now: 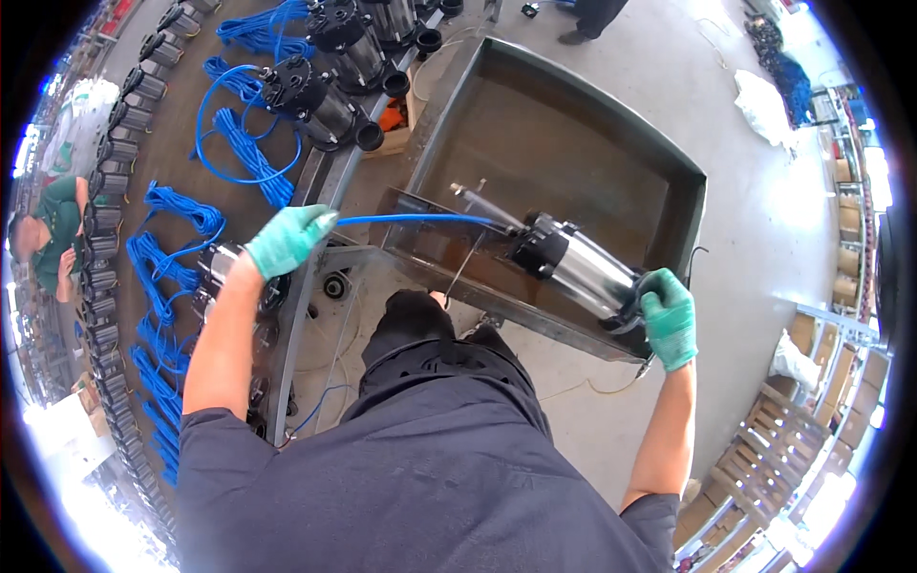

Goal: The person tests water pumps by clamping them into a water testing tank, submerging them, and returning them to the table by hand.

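Note:
A submersible pump, with a shiny steel body and black ends, lies tilted over the near edge of a metal water tank. My right hand, in a green glove, is closed on the pump's black lower end. A blue cable runs left from the pump's black head. My left hand, also green-gloved, has its fingers wrapped around this cable and draws it fairly straight. Beside the pump's head sits a metal pipe fitting. Brownish liquid shows inside the tank.
Several similar pumps stand on the bench at the left, with bundles of blue cable. A long row of pumps curves beyond them. A person in green is at far left. Wooden pallets and boxes stand at right.

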`<state>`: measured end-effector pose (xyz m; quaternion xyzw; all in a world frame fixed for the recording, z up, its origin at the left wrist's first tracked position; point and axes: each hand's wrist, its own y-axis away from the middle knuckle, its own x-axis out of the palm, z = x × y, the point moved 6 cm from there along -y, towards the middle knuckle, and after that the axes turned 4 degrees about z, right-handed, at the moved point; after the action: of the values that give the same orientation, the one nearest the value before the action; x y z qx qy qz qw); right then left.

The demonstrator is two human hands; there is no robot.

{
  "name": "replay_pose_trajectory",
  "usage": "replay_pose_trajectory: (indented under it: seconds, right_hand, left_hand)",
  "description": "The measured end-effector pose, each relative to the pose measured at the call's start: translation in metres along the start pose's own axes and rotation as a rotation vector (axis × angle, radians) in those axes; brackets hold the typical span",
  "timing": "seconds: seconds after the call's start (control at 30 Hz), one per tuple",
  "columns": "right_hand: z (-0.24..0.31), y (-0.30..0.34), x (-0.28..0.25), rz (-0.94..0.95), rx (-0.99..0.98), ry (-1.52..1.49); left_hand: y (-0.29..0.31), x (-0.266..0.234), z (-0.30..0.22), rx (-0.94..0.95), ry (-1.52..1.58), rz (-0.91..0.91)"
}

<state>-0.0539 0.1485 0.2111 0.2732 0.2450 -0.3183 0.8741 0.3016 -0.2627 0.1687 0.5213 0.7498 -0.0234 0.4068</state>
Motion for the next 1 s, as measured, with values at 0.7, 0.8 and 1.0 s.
replay_pose_trajectory:
  seconds: [0.7,0.8,1.0]
  right_hand:
    - [-0.071,-0.188,0.11,0.129,0.099,0.842]
    - [-0.084,-0.199,0.126,0.068,0.072,0.774]
    - [-0.092,-0.206,0.146,-0.001,0.044,0.736]
  left_hand:
    - [-0.192,0.15,-0.06,0.146,-0.417,-0.059]
    - [-0.195,0.15,-0.06,0.044,-0.408,-0.005]
    - [-0.198,0.151,-0.059,-0.097,-0.447,0.099]
